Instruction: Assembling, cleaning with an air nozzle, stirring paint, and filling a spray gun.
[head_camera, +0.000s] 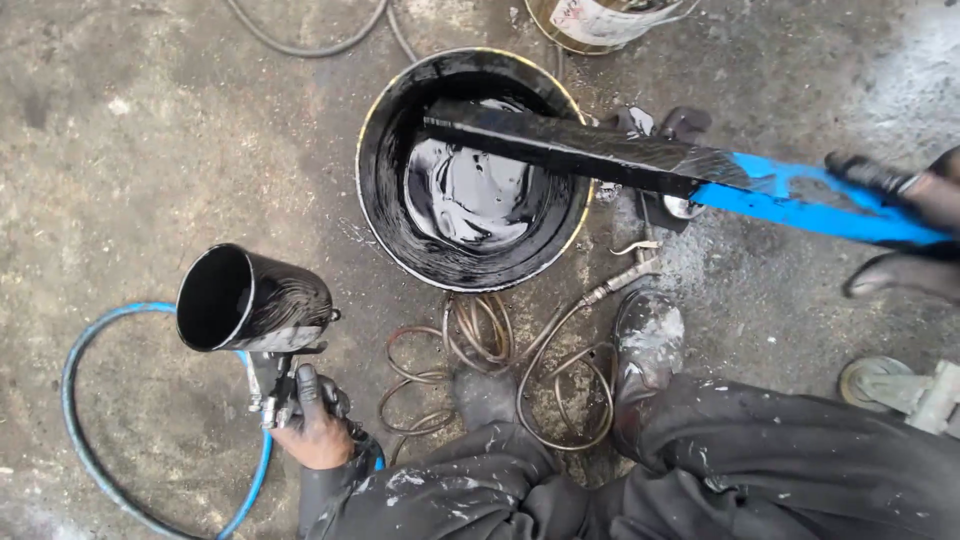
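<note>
Concrete floor (150, 130) lies bare at left. Your left hand (315, 430) grips the spray gun (255, 310); your right hand (915, 195), fingers closed, holds the blue stick (640, 160) over the paint bucket (385, 215).

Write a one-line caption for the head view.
Left hand holds spray gun; right hand rests stir stick over paint bucket.

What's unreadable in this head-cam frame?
- Right hand, head view: cut off by the right edge; its grip on the blue flat stick is partly unseen.
- Round black paint bucket: depth hidden by glossy paint.
- Black spray gun cup: inside too dark.
- Left hand: trigger finger hidden by the gun body.
</note>
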